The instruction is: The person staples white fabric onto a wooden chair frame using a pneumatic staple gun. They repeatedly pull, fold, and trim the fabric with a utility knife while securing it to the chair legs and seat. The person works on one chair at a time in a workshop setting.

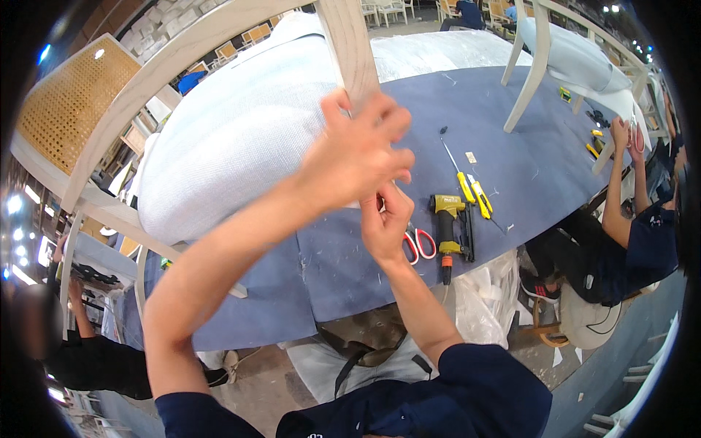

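A pale wooden chair with a light grey woven seat [234,153] lies tipped on the table in front of me. My left hand [358,150] is at the lower end of its wooden leg [349,51], fingers curled and slightly blurred. Just below it, my right hand [387,226] is closed in a pinch beside the seat's edge. What the fingers of either hand hold is hidden. Red-handled scissors [421,244] lie right of my right hand. Beyond them rests a green and black air stapler [447,226].
Two yellow-handled tools [473,191] lie on the blue-grey table cover [416,109]. A cane chair back [80,84] rises at the left. Another chair [537,66] is at the right, where a co-worker's hands [628,135] hold scissors. Another person [95,358] is at the left.
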`<state>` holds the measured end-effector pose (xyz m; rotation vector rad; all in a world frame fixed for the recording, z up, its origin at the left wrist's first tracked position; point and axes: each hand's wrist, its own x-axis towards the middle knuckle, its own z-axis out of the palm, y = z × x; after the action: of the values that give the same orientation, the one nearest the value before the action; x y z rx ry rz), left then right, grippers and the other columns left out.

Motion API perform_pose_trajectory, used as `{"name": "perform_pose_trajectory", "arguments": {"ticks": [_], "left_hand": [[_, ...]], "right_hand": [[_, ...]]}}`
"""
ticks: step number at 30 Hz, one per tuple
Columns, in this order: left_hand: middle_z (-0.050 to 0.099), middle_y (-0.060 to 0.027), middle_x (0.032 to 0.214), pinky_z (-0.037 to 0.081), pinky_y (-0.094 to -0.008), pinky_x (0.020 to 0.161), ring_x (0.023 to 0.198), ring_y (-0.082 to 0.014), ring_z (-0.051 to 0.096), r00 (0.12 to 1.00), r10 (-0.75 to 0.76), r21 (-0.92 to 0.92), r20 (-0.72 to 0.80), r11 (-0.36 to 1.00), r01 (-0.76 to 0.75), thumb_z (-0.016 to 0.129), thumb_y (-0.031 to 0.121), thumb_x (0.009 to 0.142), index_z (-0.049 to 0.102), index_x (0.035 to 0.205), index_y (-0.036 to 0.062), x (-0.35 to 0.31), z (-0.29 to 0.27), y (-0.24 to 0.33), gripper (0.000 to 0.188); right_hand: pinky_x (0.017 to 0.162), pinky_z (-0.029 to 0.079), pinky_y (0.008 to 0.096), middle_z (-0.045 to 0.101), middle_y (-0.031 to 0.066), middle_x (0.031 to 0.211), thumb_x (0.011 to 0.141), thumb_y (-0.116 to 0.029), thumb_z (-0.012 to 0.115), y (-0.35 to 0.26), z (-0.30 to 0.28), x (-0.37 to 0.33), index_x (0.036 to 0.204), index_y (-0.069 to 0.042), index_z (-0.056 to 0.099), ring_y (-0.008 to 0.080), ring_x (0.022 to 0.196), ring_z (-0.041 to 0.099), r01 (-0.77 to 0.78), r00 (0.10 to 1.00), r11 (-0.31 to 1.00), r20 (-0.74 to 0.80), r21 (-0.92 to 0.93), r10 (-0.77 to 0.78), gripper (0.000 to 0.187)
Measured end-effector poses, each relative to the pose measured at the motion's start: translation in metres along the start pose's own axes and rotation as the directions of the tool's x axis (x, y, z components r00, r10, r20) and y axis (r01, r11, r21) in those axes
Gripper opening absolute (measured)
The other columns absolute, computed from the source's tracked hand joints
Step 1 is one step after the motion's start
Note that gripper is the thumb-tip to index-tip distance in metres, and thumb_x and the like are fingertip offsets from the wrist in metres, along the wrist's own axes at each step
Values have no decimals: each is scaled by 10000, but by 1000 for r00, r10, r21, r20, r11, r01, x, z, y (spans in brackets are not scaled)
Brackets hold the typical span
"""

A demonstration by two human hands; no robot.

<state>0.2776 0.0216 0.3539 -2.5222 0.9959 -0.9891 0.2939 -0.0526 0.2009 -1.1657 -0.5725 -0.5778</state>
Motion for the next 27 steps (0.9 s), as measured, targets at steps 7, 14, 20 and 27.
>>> {"name": "perform_pose_trajectory", "arguments": {"ticks": [7,14,20,27], "left_hand": [[668,-88,1165,510,-431,918,1094,-299,641,963,-240,-22,-121,971,239,879,147,709,746,975,84,-30,-68,-26,304],[563,-166,1504,368,-561,1174,1431,-390,486,930,-367,295,5,889,349,730,729,790,564,1449,58,-36,-21,-41,955],[560,-197,1494,383,-576,1156,1400,-420,507,940,-335,239,68,920,311,811,802,568,542,1472,54,-32,-35,-42,1204],[567,-205,1478,397,-564,1144,1384,-413,522,906,-422,296,43,871,392,852,767,459,537,1495,121,-37,-24,-36,1262]], "right_hand": [[510,273,287,428,4,601,984,-117,715,2,-6,4,809,6,644,80,556,359,-40,997,998,63,53,37,226],[507,270,276,466,-27,615,994,-143,719,13,-1,-4,805,7,651,53,566,355,-101,995,981,45,165,94,251],[502,261,273,466,-33,615,1000,-146,716,14,-7,1,803,3,654,50,560,353,-111,993,979,56,169,103,255],[493,256,259,474,-40,624,1010,-134,707,9,-3,-9,823,7,655,41,554,352,-83,997,991,2,103,83,240]]}}
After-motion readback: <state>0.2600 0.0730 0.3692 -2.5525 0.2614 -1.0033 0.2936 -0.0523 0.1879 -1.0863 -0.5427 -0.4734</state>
